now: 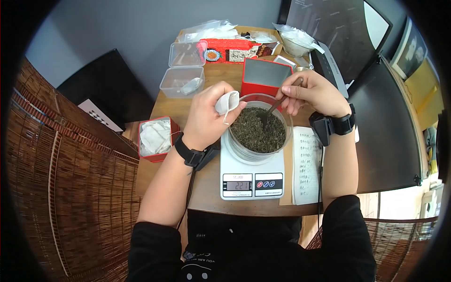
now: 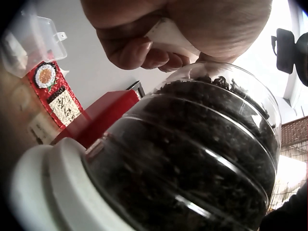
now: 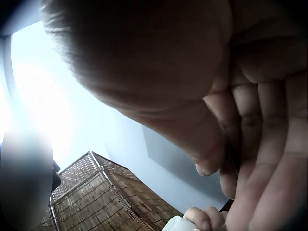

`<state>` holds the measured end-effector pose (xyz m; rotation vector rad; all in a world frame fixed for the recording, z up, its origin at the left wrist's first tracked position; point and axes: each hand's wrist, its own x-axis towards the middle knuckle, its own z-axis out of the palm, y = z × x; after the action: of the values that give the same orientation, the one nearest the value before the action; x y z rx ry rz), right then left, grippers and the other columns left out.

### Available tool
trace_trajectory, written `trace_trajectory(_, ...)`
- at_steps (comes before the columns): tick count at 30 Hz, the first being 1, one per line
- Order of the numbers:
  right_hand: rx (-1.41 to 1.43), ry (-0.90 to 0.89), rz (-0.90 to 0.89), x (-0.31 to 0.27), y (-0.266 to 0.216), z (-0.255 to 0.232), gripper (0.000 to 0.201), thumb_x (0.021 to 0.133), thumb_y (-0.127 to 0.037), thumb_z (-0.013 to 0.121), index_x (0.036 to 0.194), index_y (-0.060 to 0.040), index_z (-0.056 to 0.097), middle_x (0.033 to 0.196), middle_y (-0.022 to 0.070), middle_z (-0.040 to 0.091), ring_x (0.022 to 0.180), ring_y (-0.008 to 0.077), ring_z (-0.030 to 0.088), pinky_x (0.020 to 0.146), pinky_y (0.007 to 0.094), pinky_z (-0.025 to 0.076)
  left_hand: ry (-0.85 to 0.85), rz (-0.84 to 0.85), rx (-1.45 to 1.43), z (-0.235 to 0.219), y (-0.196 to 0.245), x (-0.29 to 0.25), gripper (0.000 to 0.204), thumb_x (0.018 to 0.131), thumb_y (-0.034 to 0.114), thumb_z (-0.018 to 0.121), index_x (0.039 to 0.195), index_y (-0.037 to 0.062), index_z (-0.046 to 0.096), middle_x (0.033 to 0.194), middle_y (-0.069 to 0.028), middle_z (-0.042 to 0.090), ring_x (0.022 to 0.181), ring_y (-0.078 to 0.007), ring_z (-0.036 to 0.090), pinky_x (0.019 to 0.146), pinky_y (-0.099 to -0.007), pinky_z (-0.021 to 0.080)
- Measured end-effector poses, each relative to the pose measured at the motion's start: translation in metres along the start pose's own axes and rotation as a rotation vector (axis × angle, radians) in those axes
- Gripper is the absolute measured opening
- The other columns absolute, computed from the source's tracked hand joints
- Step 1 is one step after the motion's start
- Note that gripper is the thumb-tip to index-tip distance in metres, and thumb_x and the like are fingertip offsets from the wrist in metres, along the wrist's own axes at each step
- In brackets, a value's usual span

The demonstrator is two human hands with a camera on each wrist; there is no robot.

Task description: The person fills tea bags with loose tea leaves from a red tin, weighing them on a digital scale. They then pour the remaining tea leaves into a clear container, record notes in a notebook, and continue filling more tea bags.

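My left hand (image 1: 209,113) grips a small white pouch (image 1: 227,103) with its mouth spread and a string dangling, at the left rim of a clear round tub (image 1: 253,157). Dark dried leaves (image 1: 256,131) fill much of the tub. Above its right side, my right hand (image 1: 312,94) pinches the handle of a dark spoon (image 1: 282,100), whose lower end is in the leaves. The tub stands on a white scale (image 1: 228,164) showing 221. In the left wrist view the left hand (image 2: 178,33) is over the tub (image 2: 192,144).
Left of the scale is a red box (image 1: 176,129) of white pouches. Behind stand a lidded clear container (image 1: 171,82), an empty-looking red tin (image 1: 249,84) and red packaging (image 1: 230,49). A handwritten notebook (image 1: 305,164) lies right of the scale, beside a black monitor (image 1: 336,33).
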<state>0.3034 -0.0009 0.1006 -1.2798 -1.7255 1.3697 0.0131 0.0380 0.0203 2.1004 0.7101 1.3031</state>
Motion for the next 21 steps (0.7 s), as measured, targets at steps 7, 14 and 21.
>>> trace_trajectory(7, 0.231, -0.075, -0.04, 0.008, 0.019, -0.016, 0.034, 0.111, -0.026, 0.066, 0.113, 0.0063, 0.074, 0.092, 0.0122, 0.08, 0.074, 0.0132, 0.076, 0.07, 0.0244, 0.063, 0.037, 0.057, 0.132, -0.004, 0.011, 0.004, 0.027, 0.087, 0.013, 0.087, 0.091, 0.0035, 0.063, 0.085, -0.0124, 0.069, 0.077, -0.033, 0.067, 0.068, -0.0407, 0.052)
trace_trajectory(14, 0.402, -0.084, -0.077, 0.006, 0.027, -0.03, 0.031, 0.112, -0.024, 0.064, 0.115, 0.0059, 0.072, 0.09, 0.0114, 0.079, 0.073, 0.013, 0.076, 0.067, 0.023, 0.062, 0.117, 0.159, 0.296, -0.006, 0.014, 0.006, 0.032, 0.081, 0.015, 0.093, 0.092, 0.003, 0.064, 0.083, -0.0126, 0.068, 0.074, -0.0327, 0.067, 0.068, -0.0397, 0.053)
trace_trajectory(21, 0.538, 0.007, -0.228, -0.003, 0.016, -0.027, 0.033, 0.113, -0.021, 0.059, 0.114, 0.0103, 0.07, 0.092, 0.0157, 0.079, 0.071, 0.0138, 0.076, 0.064, 0.0251, 0.063, 0.119, 0.131, 0.402, -0.007, 0.018, 0.002, 0.025, 0.076, 0.008, 0.082, 0.095, 0.0046, 0.067, 0.091, -0.0137, 0.068, 0.089, -0.0389, 0.066, 0.077, -0.0482, 0.054)
